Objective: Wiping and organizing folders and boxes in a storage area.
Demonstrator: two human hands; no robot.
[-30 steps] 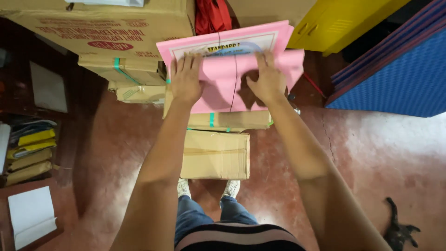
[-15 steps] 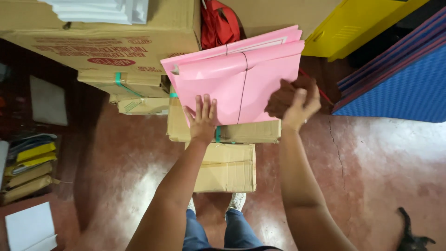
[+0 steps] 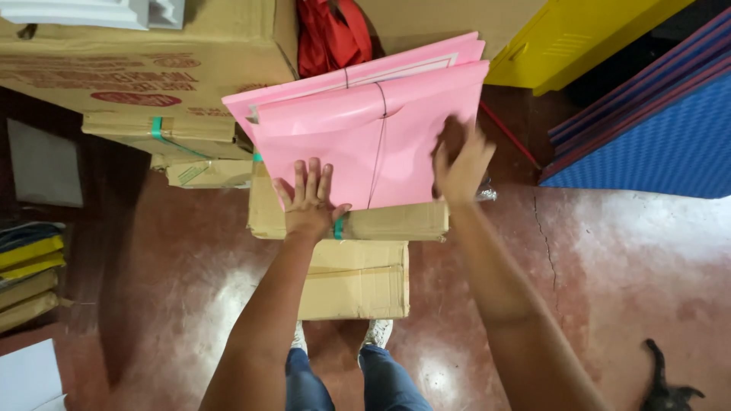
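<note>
A bundle of pink folders [image 3: 365, 133], tied with a thin dark string, lies on top of a stack of brown paper-wrapped packages [image 3: 358, 222]. My left hand [image 3: 308, 199] rests flat on the bundle's near edge, fingers spread. Blurred by motion, my right hand [image 3: 459, 164] hovers at the bundle's right side with its fingers loosely apart; it grips nothing.
Large cardboard boxes [image 3: 137, 61] stand at the back left. A red bag [image 3: 329, 34] and a yellow cabinet [image 3: 579, 38] are behind, blue mats [image 3: 647, 129] at right. Flat packages [image 3: 27, 274] lie on the red floor at left. A small dark animal [image 3: 666, 380] sits bottom right.
Both hands first pressed on the pink bundle. The right hand came off and has moved back to its right edge; the left slid down to the near edge. The view shifted.
</note>
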